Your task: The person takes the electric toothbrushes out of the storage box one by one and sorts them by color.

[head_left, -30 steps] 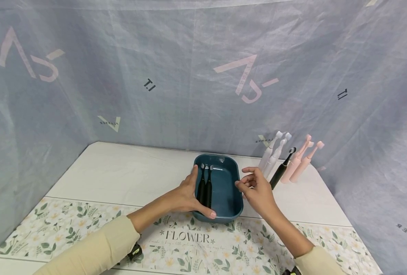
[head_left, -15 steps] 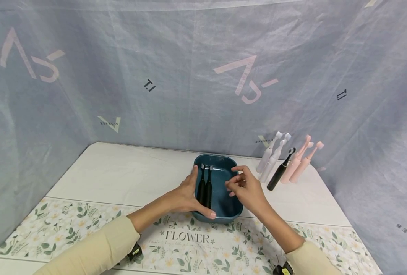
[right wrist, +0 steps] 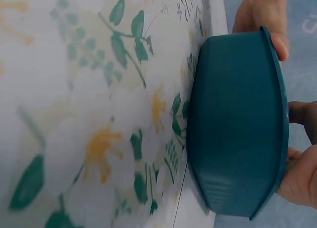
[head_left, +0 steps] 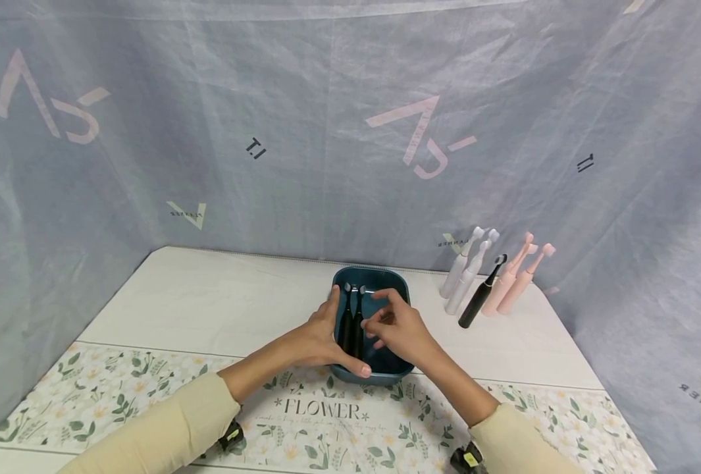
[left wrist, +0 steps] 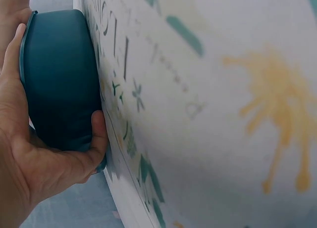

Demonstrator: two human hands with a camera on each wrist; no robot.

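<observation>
Two black electric toothbrushes lie side by side at the left in a teal plastic basin. My left hand grips the basin's left side, thumb along the front rim. In the left wrist view, fingers curl round the basin's wall near its base. My right hand is over the inside of the basin, fingers loosely bent. Its fingertips overlap the handle of the right-hand black toothbrush. In the right wrist view, the basin's teal wall hides most of that hand.
Another black toothbrush stands on the table to the right of the basin. Around it stand several white toothbrushes and several pink ones. A flower-print cloth covers the table's front. A grey curtain hangs behind.
My right hand has moved left, from beside the basin's right rim to over its inside, up to the toothbrushes lying there. The left hand has stayed on the basin.
</observation>
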